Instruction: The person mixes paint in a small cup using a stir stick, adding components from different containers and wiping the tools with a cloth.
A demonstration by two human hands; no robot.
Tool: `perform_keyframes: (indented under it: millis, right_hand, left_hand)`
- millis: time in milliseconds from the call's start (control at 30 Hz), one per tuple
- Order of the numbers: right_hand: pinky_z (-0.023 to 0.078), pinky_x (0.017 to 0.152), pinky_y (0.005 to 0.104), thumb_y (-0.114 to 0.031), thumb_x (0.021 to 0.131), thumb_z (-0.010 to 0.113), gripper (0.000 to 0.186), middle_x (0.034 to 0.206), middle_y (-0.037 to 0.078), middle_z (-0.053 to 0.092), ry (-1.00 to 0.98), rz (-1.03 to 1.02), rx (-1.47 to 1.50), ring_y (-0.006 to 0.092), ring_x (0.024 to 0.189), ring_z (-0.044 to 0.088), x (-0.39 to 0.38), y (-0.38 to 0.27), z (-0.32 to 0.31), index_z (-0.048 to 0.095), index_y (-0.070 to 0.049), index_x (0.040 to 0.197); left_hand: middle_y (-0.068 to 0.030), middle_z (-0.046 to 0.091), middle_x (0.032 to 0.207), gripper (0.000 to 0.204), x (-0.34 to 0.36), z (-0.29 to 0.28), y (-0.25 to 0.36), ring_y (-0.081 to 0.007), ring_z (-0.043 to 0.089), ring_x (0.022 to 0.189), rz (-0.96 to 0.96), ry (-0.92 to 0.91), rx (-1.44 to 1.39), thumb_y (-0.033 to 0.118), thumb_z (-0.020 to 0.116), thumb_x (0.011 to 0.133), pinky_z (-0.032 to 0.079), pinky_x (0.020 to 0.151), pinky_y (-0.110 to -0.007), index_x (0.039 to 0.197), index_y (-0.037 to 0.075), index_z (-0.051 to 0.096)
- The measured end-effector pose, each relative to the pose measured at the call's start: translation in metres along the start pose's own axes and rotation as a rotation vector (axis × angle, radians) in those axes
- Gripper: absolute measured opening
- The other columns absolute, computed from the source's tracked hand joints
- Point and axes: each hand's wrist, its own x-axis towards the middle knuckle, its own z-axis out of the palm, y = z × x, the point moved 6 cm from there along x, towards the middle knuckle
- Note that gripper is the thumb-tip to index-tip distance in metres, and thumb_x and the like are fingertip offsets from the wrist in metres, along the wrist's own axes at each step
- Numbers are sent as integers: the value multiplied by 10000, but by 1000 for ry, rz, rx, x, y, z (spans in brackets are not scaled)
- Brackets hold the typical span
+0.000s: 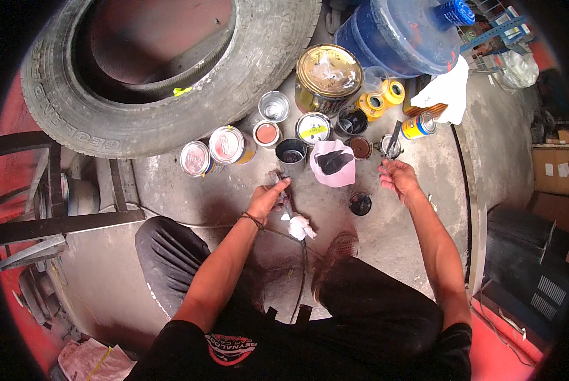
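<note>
My left hand (268, 202) is closed around a greyish tool (287, 202), mostly covered by my fingers. A crumpled white rag (301, 227) sits at its lower end, where a dark hose (304, 260) runs toward me. My right hand (399, 178) pinches a dark flat stick (395, 135) beside a small open tin (391, 147); its lower end is hard to make out. Between my hands lie a pink sheet (349, 178) with a black patch, and a round black lid or dish (360, 204). A dark cup (291, 155) stands just beyond my left hand.
Paint tins (231, 146) and a large gold-topped can (329, 76) stand farther off. Yellow bottles (372, 105), a yellow-blue tin (418, 126) and a blue water jug (399, 38) are behind. A big tire (265, 70) lies far left; a metal frame (68, 222) stands left.
</note>
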Motion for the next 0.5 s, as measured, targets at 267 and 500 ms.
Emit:
perform_keyframes:
  millis: [267,500]
  right_hand:
    - [613,759,316,-240,1057,749,185,1108,69,787,51,-50,78,144,859,707,-5,6,-6,699,-86,1146]
    - [596,778,309,-228,1063,736,168,1123,74,785,25,-81,135,140,869,701,-20,10,-8,708,-86,1149]
  left_hand:
    - [-46,705,1022,693,-1,2,-1,-158,699,814,35,-13,93,611,836,885,570,734,-352,1200,8,706]
    - [-109,756,1093,851,-32,0,-8,-170,711,906,90,176,65,683,750,907,557,793,-339,1361,-34,677]
